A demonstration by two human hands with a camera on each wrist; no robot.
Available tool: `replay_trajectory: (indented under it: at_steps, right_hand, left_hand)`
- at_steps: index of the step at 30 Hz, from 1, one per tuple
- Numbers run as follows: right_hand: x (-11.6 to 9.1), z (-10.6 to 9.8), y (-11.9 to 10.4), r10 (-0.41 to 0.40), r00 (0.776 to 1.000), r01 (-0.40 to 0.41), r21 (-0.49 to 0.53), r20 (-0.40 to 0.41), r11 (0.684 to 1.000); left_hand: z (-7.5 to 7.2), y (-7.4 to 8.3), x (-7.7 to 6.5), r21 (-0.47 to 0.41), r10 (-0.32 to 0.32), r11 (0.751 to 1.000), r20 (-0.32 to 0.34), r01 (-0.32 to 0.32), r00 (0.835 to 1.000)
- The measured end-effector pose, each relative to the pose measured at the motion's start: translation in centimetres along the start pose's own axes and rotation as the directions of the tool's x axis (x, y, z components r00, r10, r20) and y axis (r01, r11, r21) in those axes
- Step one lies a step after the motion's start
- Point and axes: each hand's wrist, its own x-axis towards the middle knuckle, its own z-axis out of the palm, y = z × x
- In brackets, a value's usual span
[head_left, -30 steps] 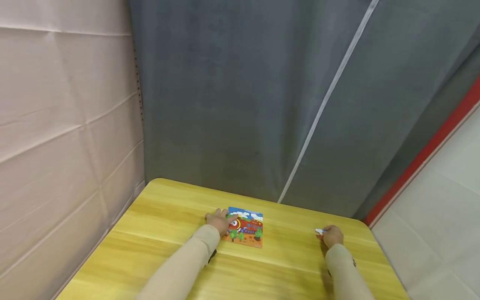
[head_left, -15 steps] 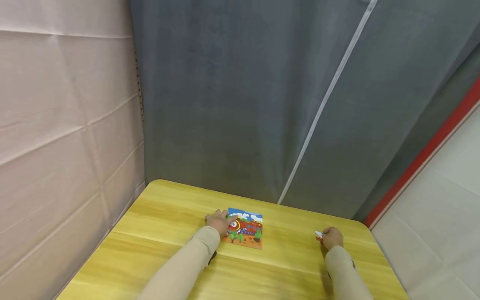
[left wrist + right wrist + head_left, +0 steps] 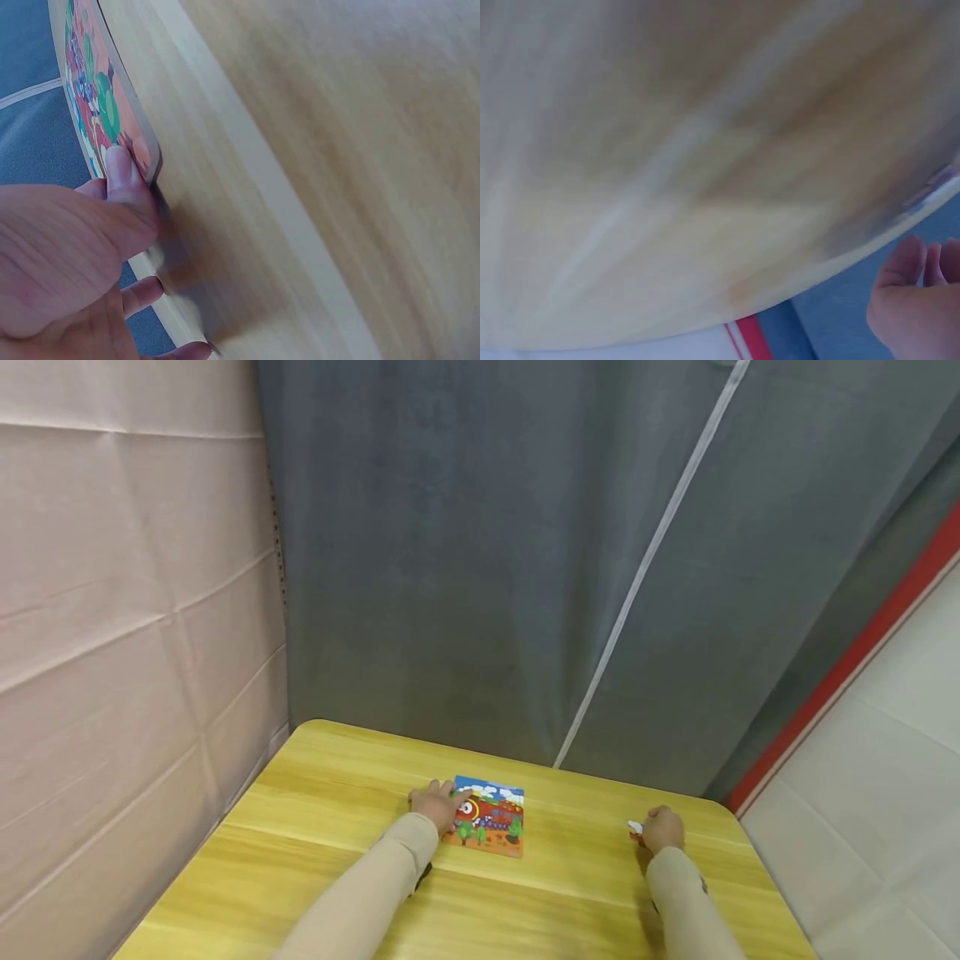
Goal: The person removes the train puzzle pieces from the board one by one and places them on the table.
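Observation:
A square jigsaw puzzle (image 3: 495,822) with a cartoon red train, green trees and a blue sky lies flat on the wooden table. At its left edge rests my left hand (image 3: 433,806), fingers spread. The left wrist view shows the thumb (image 3: 120,169) on the near corner of the puzzle (image 3: 105,101), with other fingers reaching down to the tabletop. Off to the right, my right hand (image 3: 663,831) pinches a small white-and-red puzzle piece (image 3: 635,827) close over the table. In the right wrist view only part of the right hand (image 3: 919,300) shows, low at the right.
The yellow wood-grain table (image 3: 322,860) has rounded far corners. Behind it hangs a grey curtain (image 3: 450,568) with a pale strip. A pale cloth wall (image 3: 135,652) stands on the left, and a white panel with a red border (image 3: 847,668) on the right.
The right hand has turned slightly, and less of the piece shows now. The left hand stays in place on the puzzle's edge. The head view has shifted a little.

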Motion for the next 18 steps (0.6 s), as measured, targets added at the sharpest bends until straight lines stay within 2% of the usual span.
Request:
replay_trajectory:
  at_steps: [4, 7, 9, 11, 13, 18]
  right_hand:
    - [-0.2, 0.2, -1.8, 0.006, 1.0, -0.006, 0.034, 0.005, 0.999]
    - [0.0, 1.1, -3.3, -0.042, 0.999, 0.042, -0.006, 0.004, 0.999]
    - [0.2, 1.9, -4.3, -0.059, 0.998, 0.059, 0.013, 0.016, 0.998]
    - [0.4, 2.9, -5.2, -0.07, 0.997, 0.068, 0.069, 0.027, 0.995]
    - [0.3, 3.7, -6.3, -0.028, 0.997, 0.015, 0.196, 0.065, 0.98]
    - [0.0, 5.8, -8.9, -0.035, 0.996, 0.015, 0.25, 0.077, 0.968]
  left_hand:
    - [0.4, 0.0, 0.3, 0.001, -0.002, 1.0, -0.01, 0.002, 1.0]
    - [0.8, -0.1, 0.6, -0.001, -0.002, 1.0, -0.015, 0.002, 1.0]
    - [0.7, -0.2, 0.6, -0.003, 0.001, 1.0, -0.014, -0.001, 1.0]
    - [0.6, -0.2, 0.5, -0.002, 0.003, 1.0, -0.013, -0.003, 1.0]
    - [0.2, -0.1, 0.2, 0.0, 0.006, 1.0, -0.009, -0.006, 1.0]
    - [-0.2, 0.1, -0.2, 0.007, 0.006, 1.0, 0.005, -0.006, 1.0]
